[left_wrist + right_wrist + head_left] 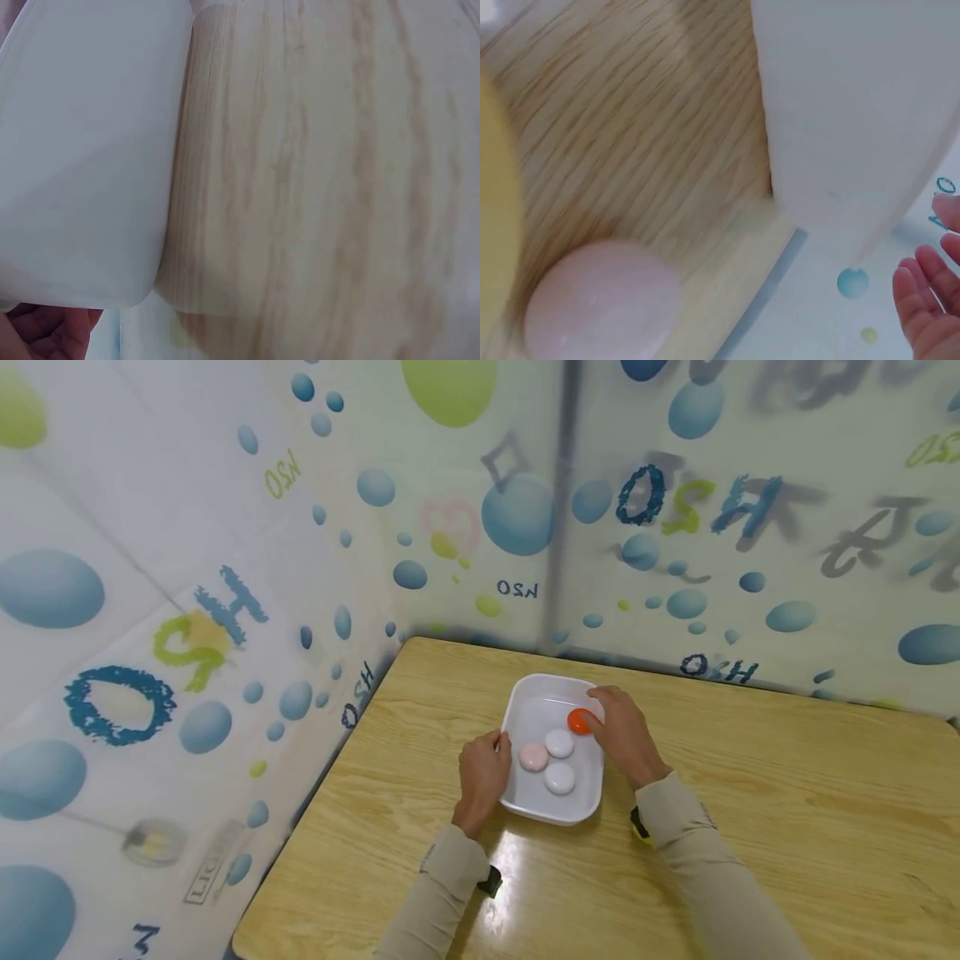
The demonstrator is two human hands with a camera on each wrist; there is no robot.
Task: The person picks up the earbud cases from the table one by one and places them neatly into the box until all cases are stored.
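A white rounded tray [551, 810] lies on the table in the head view. In it are two white discs [559, 778], a pale pink disc [533, 757] and an orange-red disc [578, 721]. My left hand [483, 772] grips the tray's left rim; its curled fingers [56, 330] show beyond the tray in the left wrist view. Over the tray's far right corner is my right hand [626, 735], the thumb at the edge of the orange-red disc, the other fingers apart from it. The right wrist view shows its fingers [930, 285] loosely bent, with a gap to the thumb.
The wooden table [787, 777] runs on to the right of the tray. Printed sheets [637, 593] with bubbles and letters stand behind and left of it. Low in the right wrist view is a pinkish round thing [604, 304]; a blurred yellow edge [495, 202] shows beside it.
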